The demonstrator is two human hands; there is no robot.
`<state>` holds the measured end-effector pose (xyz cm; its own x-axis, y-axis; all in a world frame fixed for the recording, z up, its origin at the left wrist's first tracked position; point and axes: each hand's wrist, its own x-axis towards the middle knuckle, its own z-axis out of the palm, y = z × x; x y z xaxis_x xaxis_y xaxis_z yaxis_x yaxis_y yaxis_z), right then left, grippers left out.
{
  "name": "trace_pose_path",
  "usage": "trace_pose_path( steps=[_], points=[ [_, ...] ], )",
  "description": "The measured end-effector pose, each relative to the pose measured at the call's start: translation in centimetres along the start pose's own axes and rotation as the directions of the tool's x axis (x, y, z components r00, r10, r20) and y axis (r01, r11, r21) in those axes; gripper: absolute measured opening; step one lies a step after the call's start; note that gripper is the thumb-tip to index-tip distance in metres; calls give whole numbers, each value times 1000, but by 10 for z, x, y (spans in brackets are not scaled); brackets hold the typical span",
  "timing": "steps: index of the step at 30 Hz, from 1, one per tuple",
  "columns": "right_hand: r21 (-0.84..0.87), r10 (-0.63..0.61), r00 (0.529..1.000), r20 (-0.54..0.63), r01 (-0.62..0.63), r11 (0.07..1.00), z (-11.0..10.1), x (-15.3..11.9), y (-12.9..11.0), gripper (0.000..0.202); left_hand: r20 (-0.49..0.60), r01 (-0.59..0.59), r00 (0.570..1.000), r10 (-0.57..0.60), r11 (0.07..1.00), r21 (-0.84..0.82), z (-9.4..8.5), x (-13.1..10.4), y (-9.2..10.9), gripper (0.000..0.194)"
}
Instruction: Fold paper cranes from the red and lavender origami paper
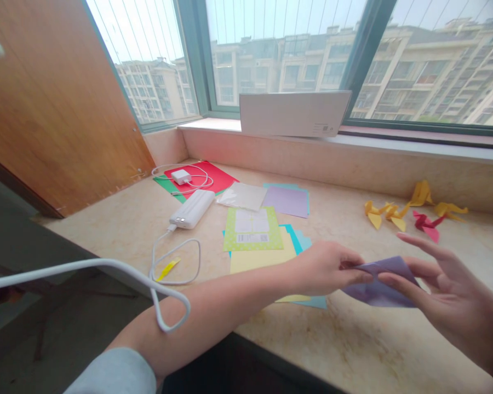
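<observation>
A folded piece of purple paper (384, 282) is held between my two hands above the stone ledge. My left hand (331, 268) pinches its left corner between thumb and fingers. On the other side, my right hand (443, 279) grips the right part with the thumb in front and fingers behind, its index finger stretched out above. Several yellow paper cranes (419, 193) and a red crane (428, 223) stand behind my right hand. Left of my left hand lie pale yellow sheets (263, 260) and a green patterned packet (253, 230).
A white power bank (193, 209) with a looped cable lies at the left, near a white charger (181, 177) on red paper (217, 178). Purple sheets (286, 201) lie mid-ledge. A white box (293, 114) stands on the windowsill. A white cable crosses above my left forearm.
</observation>
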<state>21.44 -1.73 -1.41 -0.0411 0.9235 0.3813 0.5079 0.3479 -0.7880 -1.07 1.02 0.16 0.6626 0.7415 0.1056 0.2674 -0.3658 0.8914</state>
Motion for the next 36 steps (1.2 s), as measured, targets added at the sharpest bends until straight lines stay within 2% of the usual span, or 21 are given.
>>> trace_pose_path(
  steps=[2,4,6,9,11,14,16,19,21,24,26,29,34,36],
  points=[
    [97,89,994,70,-95,991,-4,3,0,75,-20,37,999,-38,997,-69,0,1,-1,20],
    [162,137,988,72,-147,976,-6,4,0,74,-23,67,997,-71,990,-127,1,2,-2,19],
    [221,140,988,67,-151,964,-6,5,1,66,-10,85,996,-88,982,-170,1,3,-2,19],
    [261,85,996,42,-93,961,-3,3,4,52,-3,98,995,-101,972,-215,1,4,-2,19],
    [230,23,1000,8,-25,973,-4,1,7,44,-21,92,995,-100,968,-233,1,4,-3,19],
    [82,-117,993,8,116,990,-10,1,12,35,-81,63,993,-87,964,-256,0,5,-5,20],
    [-31,-237,967,95,241,970,-15,3,13,30,-141,41,986,-83,960,-278,0,5,-6,24],
    [-101,-350,911,218,377,921,-18,6,13,24,-211,5,974,-78,946,-324,1,5,-6,43],
    [-102,-364,903,230,394,913,-16,7,14,21,-221,-18,973,-67,932,-361,1,3,-5,47],
    [-97,-360,908,214,386,917,-13,8,17,16,-173,-44,985,-29,913,-406,1,2,-4,33],
    [-90,-381,902,204,405,910,-14,10,19,13,-144,-63,989,8,923,-380,1,3,-3,24],
    [-91,-414,888,197,438,895,-17,12,19,10,-170,-94,984,47,956,-278,2,4,-3,15],
    [-133,-384,914,131,400,907,-19,12,13,9,-99,-95,992,73,965,-244,3,2,1,19],
    [-156,-354,930,99,365,918,-19,11,13,10,-86,-106,992,91,978,-178,2,-1,5,23]
  ],
)
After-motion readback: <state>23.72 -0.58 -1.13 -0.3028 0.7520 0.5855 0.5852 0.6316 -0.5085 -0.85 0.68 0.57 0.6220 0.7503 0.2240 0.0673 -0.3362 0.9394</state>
